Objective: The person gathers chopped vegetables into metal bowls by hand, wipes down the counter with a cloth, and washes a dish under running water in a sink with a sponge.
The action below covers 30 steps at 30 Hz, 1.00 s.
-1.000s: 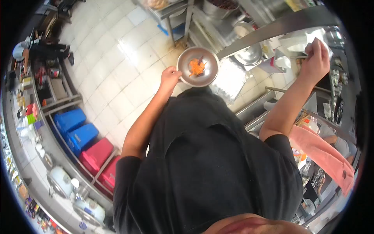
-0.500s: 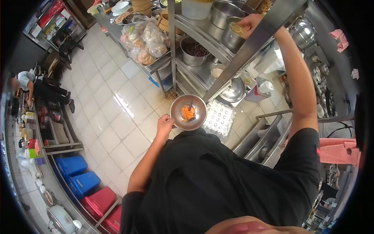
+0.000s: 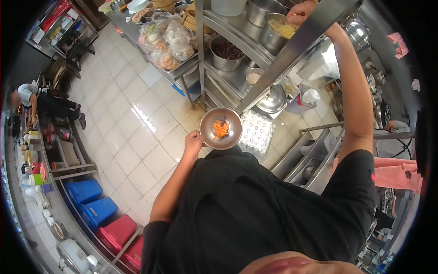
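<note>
My left hand [image 3: 194,142] grips the rim of a metal bowl [image 3: 206,138], held level in front of my body. Thin orange strips [image 3: 221,130], which look like carrot, lie in it with a few dark pieces. My right arm stretches up to a shelf, where my right hand [image 3: 301,13] is at the far right rim of a deep metal pot [image 3: 272,42]. Pale yellow shreds [image 3: 284,28] fill this pot. The right fingers are curled together; what they hold, if anything, is too small to make out.
A metal post [image 3: 296,50] slants between me and the shelf. Below stand a pot of dark red food [image 3: 226,57] and a lidded pan [image 3: 273,99]. Bagged food [image 3: 166,43] sits on a table to the left. A person [image 3: 43,100] works at the far-left counter.
My right hand has moved up and slightly right from inside the pot to its rim, uncovering the yellow shreds. The bowl in my left hand has hardly moved.
</note>
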{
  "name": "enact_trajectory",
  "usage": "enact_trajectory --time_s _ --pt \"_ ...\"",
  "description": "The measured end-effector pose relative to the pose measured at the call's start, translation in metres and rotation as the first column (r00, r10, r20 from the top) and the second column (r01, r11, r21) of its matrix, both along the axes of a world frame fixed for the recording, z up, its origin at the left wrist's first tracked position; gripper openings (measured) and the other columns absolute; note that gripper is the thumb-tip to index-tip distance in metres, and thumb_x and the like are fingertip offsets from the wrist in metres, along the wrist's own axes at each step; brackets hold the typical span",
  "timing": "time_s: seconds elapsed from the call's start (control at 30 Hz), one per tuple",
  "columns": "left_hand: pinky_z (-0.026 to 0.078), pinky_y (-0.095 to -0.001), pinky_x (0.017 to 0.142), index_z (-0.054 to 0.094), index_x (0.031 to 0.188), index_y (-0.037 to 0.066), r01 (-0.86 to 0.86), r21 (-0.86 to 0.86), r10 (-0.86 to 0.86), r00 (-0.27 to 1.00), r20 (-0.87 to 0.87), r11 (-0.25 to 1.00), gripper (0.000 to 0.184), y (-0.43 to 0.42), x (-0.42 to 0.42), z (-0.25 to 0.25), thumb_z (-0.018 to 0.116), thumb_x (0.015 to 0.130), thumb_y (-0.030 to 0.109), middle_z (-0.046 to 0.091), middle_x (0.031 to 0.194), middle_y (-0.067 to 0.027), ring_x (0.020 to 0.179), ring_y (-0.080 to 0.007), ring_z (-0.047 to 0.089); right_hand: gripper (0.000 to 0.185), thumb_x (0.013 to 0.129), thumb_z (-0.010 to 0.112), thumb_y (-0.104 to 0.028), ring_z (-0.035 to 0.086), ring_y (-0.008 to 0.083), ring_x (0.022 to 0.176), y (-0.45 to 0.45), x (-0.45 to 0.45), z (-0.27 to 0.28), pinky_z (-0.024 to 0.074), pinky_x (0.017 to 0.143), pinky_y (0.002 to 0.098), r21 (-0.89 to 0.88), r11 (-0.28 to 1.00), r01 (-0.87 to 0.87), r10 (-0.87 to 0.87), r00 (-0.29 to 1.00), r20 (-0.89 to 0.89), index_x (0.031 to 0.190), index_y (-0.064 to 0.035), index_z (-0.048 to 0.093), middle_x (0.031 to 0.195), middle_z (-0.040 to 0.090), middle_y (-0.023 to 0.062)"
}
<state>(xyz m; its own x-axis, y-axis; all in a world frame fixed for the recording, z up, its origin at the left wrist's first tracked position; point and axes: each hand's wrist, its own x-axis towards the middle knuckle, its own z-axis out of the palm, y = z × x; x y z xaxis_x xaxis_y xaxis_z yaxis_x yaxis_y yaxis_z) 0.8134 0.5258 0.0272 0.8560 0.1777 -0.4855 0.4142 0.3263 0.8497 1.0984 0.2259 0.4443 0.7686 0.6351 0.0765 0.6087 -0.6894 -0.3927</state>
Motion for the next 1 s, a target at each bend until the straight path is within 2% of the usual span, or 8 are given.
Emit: enact_trajectory --time_s 0.2,0.3,0.5,0.53,0.6,0.77,0.87,1.0 --pt "0.055 -0.0288 0.054 0.049 0.066 0.008 0.047 -0.001 -0.047 0.999 -0.009 0.999 0.020 -0.005 0.002 0.006 0.059 0.082 0.000 0.052 0.066 -0.0008 0.055 -0.0103 0.054 0.017 0.084 0.068 -0.017 0.057 0.0067 0.064 -0.004 -0.009 -0.007 0.0470 0.058 0.0251 0.227 0.973 -0.051 0.029 0.994 0.102 0.079 -0.0014 0.068 0.069 0.063 0.0010" --pt "0.055 -0.0291 0.053 0.049 0.066 0.009 0.064 0.002 -0.064 0.998 0.010 0.998 0.021 -0.004 0.006 0.001 0.059 0.082 0.000 0.052 0.065 -0.0005 0.055 -0.0105 0.054 0.017 0.084 0.068 -0.018 0.058 0.0080 0.065 -0.002 -0.025 -0.009 0.0477 0.060 0.0250 0.422 0.899 0.114 -0.124 0.992 -0.002 0.079 -0.0019 0.068 0.071 0.063 0.0013" --pt "0.056 -0.0301 0.053 0.048 0.066 0.008 0.085 -0.018 -0.085 0.996 -0.003 0.996 0.021 -0.009 0.010 0.003 0.060 0.082 -0.001 0.051 0.065 -0.0004 0.055 -0.0109 0.054 0.017 0.079 0.071 -0.018 0.059 0.0115 0.064 -0.009 -0.010 -0.025 0.0478 0.059 0.0265 0.380 0.921 -0.081 0.118 0.990 -0.076 0.074 -0.0017 0.066 0.070 0.064 0.0039" --pt "0.056 -0.0302 0.053 0.048 0.066 0.008 0.095 -0.010 -0.095 0.996 -0.001 0.995 0.021 -0.011 0.012 0.001 0.060 0.082 -0.001 0.051 0.065 -0.0006 0.055 -0.0110 0.054 0.018 0.078 0.070 -0.018 0.059 0.0120 0.063 -0.004 0.001 -0.030 0.0477 0.059 0.0269 0.103 0.990 -0.099 0.101 0.995 -0.013 0.074 -0.0013 0.066 0.068 0.064 0.0048" --pt "0.056 -0.0303 0.053 0.049 0.067 0.008 0.102 -0.007 -0.102 0.995 0.007 0.995 0.021 -0.014 0.013 -0.001 0.060 0.082 -0.001 0.052 0.066 -0.0009 0.056 -0.0112 0.055 0.020 0.076 0.070 -0.020 0.060 0.0130 0.062 0.015 0.019 -0.036 0.0473 0.057 0.0277 -0.456 0.888 -0.066 0.132 0.985 0.113 0.074 -0.0003 0.066 0.066 0.064 0.0065" --pt "0.057 -0.0300 0.054 0.049 0.067 0.008 0.079 -0.027 -0.079 0.997 0.025 0.996 0.020 -0.009 0.008 0.001 0.060 0.082 -0.001 0.053 0.066 -0.0013 0.058 -0.0118 0.058 0.025 0.079 0.069 -0.025 0.058 0.0129 0.058 0.002 0.012 -0.027 0.0460 0.054 0.0304 -0.015 0.999 -0.039 0.040 0.998 0.048 0.078 0.0002 0.068 0.063 0.064 0.0063" --pt "0.060 -0.0325 0.057 0.050 0.068 0.006 0.049 -0.057 -0.049 0.999 0.010 0.997 0.018 -0.004 0.004 -0.003 0.063 0.080 0.001 0.054 0.068 -0.0022 0.062 -0.0138 0.061 0.026 0.080 0.070 -0.025 0.058 0.0118 0.059 0.000 0.003 -0.012 0.0460 0.054 0.0291 -0.075 0.994 -0.077 0.084 0.991 0.100 0.079 0.0003 0.068 0.065 0.065 0.0046" --pt "0.059 -0.0318 0.056 0.050 0.068 0.006 0.039 -0.036 -0.039 0.999 -0.010 0.999 0.018 -0.005 0.003 0.000 0.062 0.081 0.001 0.053 0.067 -0.0018 0.059 -0.0129 0.058 0.020 0.083 0.069 -0.021 0.056 0.0067 0.062 0.004 -0.004 -0.006 0.0452 0.055 0.0256 0.001 0.999 0.045 -0.045 0.997 -0.057 0.078 -0.0023 0.068 0.067 0.063 0.0005"
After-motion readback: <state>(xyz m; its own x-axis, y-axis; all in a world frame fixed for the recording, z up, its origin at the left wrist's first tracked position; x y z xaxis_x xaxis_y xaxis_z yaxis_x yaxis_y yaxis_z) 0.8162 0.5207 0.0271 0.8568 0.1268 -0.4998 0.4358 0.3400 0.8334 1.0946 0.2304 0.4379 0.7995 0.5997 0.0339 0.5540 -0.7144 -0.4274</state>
